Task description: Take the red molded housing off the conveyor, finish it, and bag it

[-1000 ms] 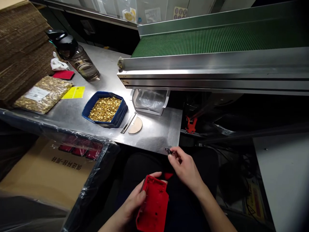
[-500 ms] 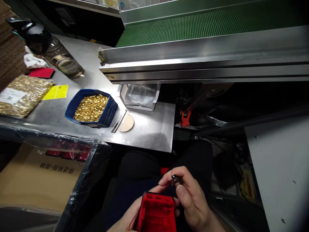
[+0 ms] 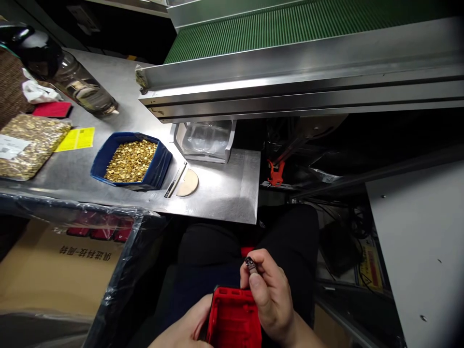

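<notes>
Low in the view, my left hand [image 3: 190, 323] grips the left side of a red plastic housing [image 3: 235, 319] with a black outer edge, its hollow side facing up. My right hand [image 3: 270, 295] is at the housing's upper right corner, thumb and fingers pinching a small dark metallic part [image 3: 251, 264] just above the rim. The part's exact shape is too small to tell. On the metal table, a blue bin [image 3: 159, 166] holds many small brass-coloured pieces [image 3: 131, 161].
A round beige disc [image 3: 187, 182], a thin metal tool [image 3: 176, 180], a grey tray [image 3: 205, 157] and a bottle [image 3: 81, 82] are on the table [image 3: 232, 193]. A green conveyor [image 3: 253, 36] crosses behind. A lined carton [image 3: 54, 270] stands at lower left.
My right hand has moved slightly left with the small dark part, over the housing's corner. My left hand's fingertips no longer show beyond the housing's top edge. The view has shifted slightly.
</notes>
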`<state>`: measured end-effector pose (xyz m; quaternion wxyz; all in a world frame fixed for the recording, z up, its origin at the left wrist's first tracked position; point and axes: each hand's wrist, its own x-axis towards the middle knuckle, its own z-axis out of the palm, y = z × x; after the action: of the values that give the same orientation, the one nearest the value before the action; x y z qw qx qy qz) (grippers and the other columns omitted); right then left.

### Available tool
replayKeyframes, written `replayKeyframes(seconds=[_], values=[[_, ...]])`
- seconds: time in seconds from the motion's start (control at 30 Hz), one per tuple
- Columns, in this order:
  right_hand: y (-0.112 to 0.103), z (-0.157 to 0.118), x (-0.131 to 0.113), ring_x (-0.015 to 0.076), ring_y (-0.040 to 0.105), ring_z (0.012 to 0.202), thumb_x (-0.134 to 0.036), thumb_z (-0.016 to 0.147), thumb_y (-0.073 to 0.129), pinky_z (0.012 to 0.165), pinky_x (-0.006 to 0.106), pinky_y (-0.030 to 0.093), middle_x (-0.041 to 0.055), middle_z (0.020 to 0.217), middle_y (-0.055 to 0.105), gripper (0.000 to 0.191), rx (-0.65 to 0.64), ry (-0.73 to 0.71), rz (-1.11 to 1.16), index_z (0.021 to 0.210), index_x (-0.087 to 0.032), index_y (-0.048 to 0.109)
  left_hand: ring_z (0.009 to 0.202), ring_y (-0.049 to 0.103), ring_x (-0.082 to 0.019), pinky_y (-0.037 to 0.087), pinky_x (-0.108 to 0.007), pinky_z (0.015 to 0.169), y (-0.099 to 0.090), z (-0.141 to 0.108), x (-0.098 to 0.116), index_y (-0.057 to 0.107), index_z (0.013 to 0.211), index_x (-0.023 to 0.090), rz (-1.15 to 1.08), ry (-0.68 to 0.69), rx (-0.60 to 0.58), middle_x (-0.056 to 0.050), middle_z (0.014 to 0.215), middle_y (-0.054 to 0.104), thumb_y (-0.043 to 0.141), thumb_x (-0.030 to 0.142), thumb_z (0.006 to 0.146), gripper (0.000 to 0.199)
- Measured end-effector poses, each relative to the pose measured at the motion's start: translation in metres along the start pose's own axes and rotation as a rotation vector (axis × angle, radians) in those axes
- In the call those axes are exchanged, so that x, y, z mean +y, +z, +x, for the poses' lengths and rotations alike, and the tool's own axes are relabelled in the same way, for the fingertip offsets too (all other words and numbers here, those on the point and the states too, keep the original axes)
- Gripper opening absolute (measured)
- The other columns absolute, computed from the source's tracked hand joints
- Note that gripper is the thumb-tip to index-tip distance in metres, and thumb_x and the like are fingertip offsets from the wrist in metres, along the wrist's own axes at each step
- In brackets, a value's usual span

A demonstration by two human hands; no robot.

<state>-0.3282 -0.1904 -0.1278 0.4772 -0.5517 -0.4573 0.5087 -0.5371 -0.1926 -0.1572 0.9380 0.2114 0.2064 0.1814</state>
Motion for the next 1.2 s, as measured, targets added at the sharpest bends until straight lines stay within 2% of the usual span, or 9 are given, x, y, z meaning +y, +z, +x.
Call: replayKeyframes(seconds=[0.1,0.2,0.37,0.6,0.77,0.83,0.9,1.03,1.2], values=[[0.001,-0.002,0.003,0.0138,0.053,0.061,-0.041,0.103,0.045,0.058,0.027,0.044,-0.0014,0.073,0.058,0.023,0.062,0.005,-0.040,0.097,-0.023,0.057,0.121,0.058,-0.039,0.044,-0.048,0.104,0.000,0.001,0.002,0.055,0.143,0.022,0.021,0.005,0.000,-0.013,0.131,0.064,0.088,0.047,0.077,0.077],[0.001,0.000,0.001,0.0150,0.060,0.066,-0.042,0.103,0.044,0.063,0.028,0.048,0.0013,0.079,0.066,0.026,0.005,0.016,0.015,0.099,-0.022,0.061,0.125,0.055,-0.040,0.042,-0.049,0.107,0.004,0.004,0.007,0.054,0.145,0.023,0.026,0.012,-0.007,-0.013,0.134,0.062,0.086,0.048,0.079,0.078],[0.000,0.004,-0.005,0.0147,0.062,0.065,-0.044,0.101,0.047,0.062,0.027,0.049,0.0016,0.079,0.069,0.027,-0.059,0.019,0.056,0.097,-0.022,0.062,0.122,0.059,-0.039,0.047,-0.043,0.097,0.009,0.007,0.012,0.055,0.144,0.024,0.013,0.015,-0.041,-0.012,0.130,0.064,0.086,0.048,0.080,0.075],[0.003,-0.003,0.003,0.0139,0.054,0.062,-0.041,0.102,0.048,0.058,0.027,0.045,-0.0009,0.074,0.059,0.022,0.106,0.002,-0.054,0.097,-0.022,0.059,0.123,0.056,-0.042,0.041,-0.054,0.108,0.004,0.004,0.007,0.055,0.143,0.020,0.047,-0.016,0.015,-0.015,0.133,0.061,0.087,0.051,0.077,0.079],[0.002,0.001,0.000,0.0163,0.065,0.069,-0.043,0.101,0.048,0.065,0.029,0.051,0.0031,0.082,0.072,0.026,-0.049,0.018,0.071,0.099,-0.022,0.064,0.112,0.062,-0.036,0.045,-0.046,0.101,0.003,0.002,0.002,0.055,0.144,0.024,0.017,0.013,0.011,-0.011,0.128,0.064,0.088,0.052,0.076,0.080],[0.002,0.000,0.002,0.0156,0.063,0.065,-0.043,0.101,0.049,0.063,0.028,0.050,0.0022,0.079,0.070,0.025,-0.056,0.014,0.077,0.097,-0.022,0.063,0.106,0.064,-0.033,0.047,-0.042,0.097,0.002,0.000,-0.001,0.056,0.143,0.024,0.008,0.006,0.021,-0.010,0.126,0.065,0.089,0.052,0.075,0.081],[0.002,-0.002,0.006,0.0149,0.059,0.063,-0.043,0.100,0.050,0.060,0.028,0.048,0.0007,0.075,0.066,0.024,-0.004,-0.003,0.042,0.095,-0.022,0.061,0.104,0.066,-0.033,0.047,-0.043,0.097,0.001,-0.001,-0.003,0.057,0.142,0.024,0.007,-0.013,0.033,-0.011,0.126,0.065,0.089,0.051,0.074,0.080],[0.003,-0.006,0.012,0.0143,0.052,0.063,-0.041,0.102,0.048,0.057,0.027,0.044,-0.0013,0.074,0.055,0.022,0.131,0.001,-0.061,0.097,-0.023,0.058,0.118,0.060,-0.041,0.042,-0.052,0.106,0.000,0.000,-0.003,0.057,0.142,0.022,0.000,-0.016,0.038,-0.014,0.132,0.062,0.088,0.050,0.075,0.079],[0.004,-0.005,0.005,0.0142,0.059,0.063,-0.042,0.102,0.047,0.060,0.027,0.047,0.0004,0.078,0.066,0.024,0.054,-0.014,0.006,0.097,-0.023,0.061,0.124,0.057,-0.040,0.040,-0.052,0.108,0.001,0.002,-0.001,0.056,0.143,0.026,-0.043,0.022,0.005,-0.012,0.133,0.063,0.086,0.047,0.079,0.074]])
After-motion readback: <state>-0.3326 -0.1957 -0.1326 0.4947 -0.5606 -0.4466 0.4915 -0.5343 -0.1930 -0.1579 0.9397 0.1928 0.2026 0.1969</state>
